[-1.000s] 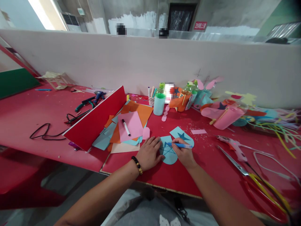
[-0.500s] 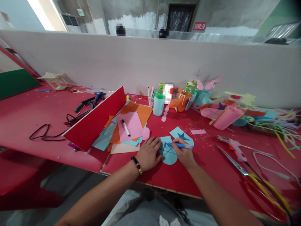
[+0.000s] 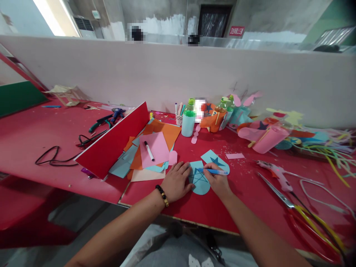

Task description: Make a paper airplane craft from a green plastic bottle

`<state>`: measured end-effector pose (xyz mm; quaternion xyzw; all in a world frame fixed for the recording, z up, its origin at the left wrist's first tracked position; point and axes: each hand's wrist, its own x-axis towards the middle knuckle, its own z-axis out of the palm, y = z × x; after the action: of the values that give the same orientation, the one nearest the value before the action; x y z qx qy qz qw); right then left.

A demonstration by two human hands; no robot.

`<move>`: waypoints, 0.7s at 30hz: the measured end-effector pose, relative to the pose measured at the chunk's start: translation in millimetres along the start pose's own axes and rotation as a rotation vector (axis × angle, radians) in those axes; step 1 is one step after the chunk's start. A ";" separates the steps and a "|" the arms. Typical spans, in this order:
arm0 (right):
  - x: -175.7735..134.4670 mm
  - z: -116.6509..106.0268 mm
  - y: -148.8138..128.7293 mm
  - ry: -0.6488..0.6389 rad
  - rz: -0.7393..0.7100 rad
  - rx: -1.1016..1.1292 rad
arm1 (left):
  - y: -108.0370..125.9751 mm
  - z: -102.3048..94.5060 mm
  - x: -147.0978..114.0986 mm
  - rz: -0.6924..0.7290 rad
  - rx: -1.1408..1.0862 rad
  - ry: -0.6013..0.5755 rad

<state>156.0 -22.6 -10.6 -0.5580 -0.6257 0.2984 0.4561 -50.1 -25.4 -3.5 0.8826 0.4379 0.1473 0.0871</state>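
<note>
My right hand (image 3: 218, 182) is closed round a blue marker (image 3: 215, 171), its tip on a light blue paper piece with a rounded end (image 3: 200, 188). On that piece is a star outline in dark lines, partly filled in at the top. My left hand (image 3: 177, 181) lies flat with fingers stretched out, its fingertips and thumb at the left edge of the same piece. Just behind my right hand rests a second light blue piece (image 3: 207, 155) bearing a filled dark blue star (image 3: 217, 162). A small pink rounded piece (image 3: 172, 158) lies beyond my left fingers.
Left of my hands are stacked coloured papers (image 3: 161, 139) with a black-and-white marker (image 3: 149, 151), beside an upright red board (image 3: 116, 137). Bottle crafts (image 3: 188, 124) stand at the back. Large scissors (image 3: 290, 204) and a pink glue gun (image 3: 275, 174) lie at right.
Both hands stay almost in place. The marker and the light blue pieces show hardly any shift, and the star looks slightly more filled near its top.
</note>
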 end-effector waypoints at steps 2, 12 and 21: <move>0.1 0.6 -0.2 -0.002 0.009 0.002 | 0.1 -0.2 0.2 -0.002 -0.001 -0.003; -1.3 -0.6 -5.5 -0.028 -0.004 0.008 | 0.2 0.0 0.3 0.001 -0.005 0.003; -2.3 -1.3 -4.0 -0.069 -0.064 -0.043 | -0.6 0.9 0.9 0.003 -0.003 0.000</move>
<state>155.3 -25.8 -7.0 -0.5368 -0.6650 0.2891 0.4315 -49.8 -24.4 -4.4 0.8831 0.4363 0.1483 0.0880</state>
